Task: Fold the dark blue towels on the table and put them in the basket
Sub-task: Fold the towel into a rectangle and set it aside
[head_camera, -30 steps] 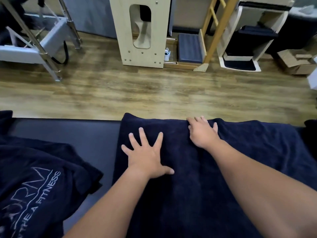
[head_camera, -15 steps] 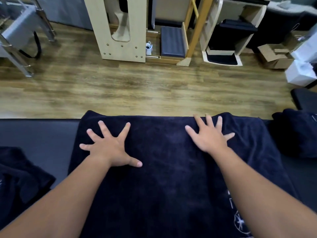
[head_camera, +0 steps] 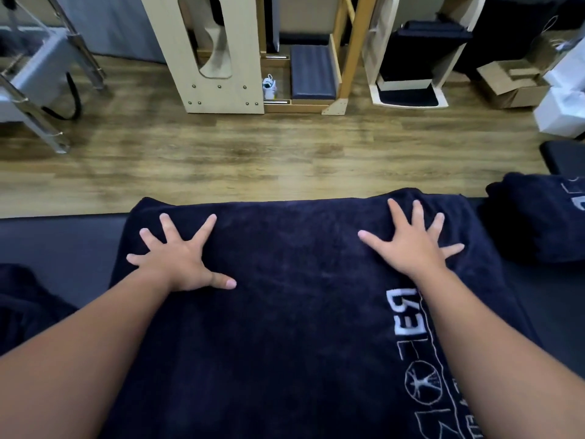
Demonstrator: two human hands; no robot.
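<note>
A dark blue towel (head_camera: pixel 294 299) with white lettering near its right side lies spread flat on the dark table (head_camera: pixel 63 245). My left hand (head_camera: pixel 180 258) presses on its far left part, fingers spread wide and straight. My right hand (head_camera: pixel 411 245) presses flat near the towel's far right corner, fingers also spread. Another dark blue towel (head_camera: pixel 538 223) lies bunched at the right. A third dark towel (head_camera: pixel 22 299) sits crumpled at the left edge. No basket is in view.
Beyond the table's far edge is wooden floor (head_camera: pixel 253 153). Pale wooden equipment (head_camera: pixel 218 55) stands against the back. A metal frame (head_camera: pixel 41 83) is at the left. Cardboard and white boxes (head_camera: pixel 538 87) sit at the far right.
Both hands have slid apart across the towel, the left toward its left side and the right toward its right corner. The view has shifted right, showing the bunched towel.
</note>
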